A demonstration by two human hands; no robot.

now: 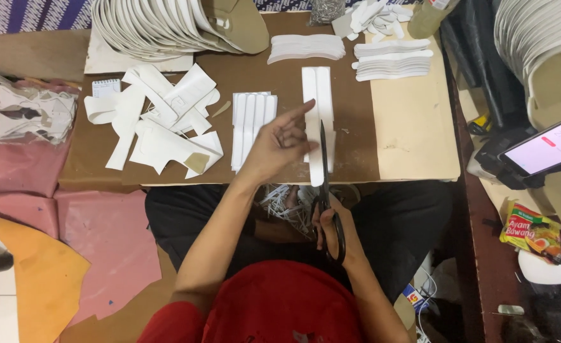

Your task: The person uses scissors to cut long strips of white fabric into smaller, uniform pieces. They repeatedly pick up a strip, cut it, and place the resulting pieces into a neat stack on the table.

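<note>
My right hand (332, 223) grips the handles of long black scissors (325, 184) near my lap, blades pointing away over the board's front edge. The blades lie against a long white strip (317, 121) that rests on the brown cardboard board (356, 136). My left hand (279, 143) hovers over the board just left of that strip, fingers spread and holding nothing. A set of narrow white strips (252, 124) lies side by side to its left.
Irregular white offcuts (156, 121) cover the board's left part. Stacks of cut white pieces (391, 60) and fanned sole-shaped sheets (166, 25) sit at the back. White trimmings (287, 203) lie in my lap. A phone (550, 149) and a snack packet (530, 232) are on the right.
</note>
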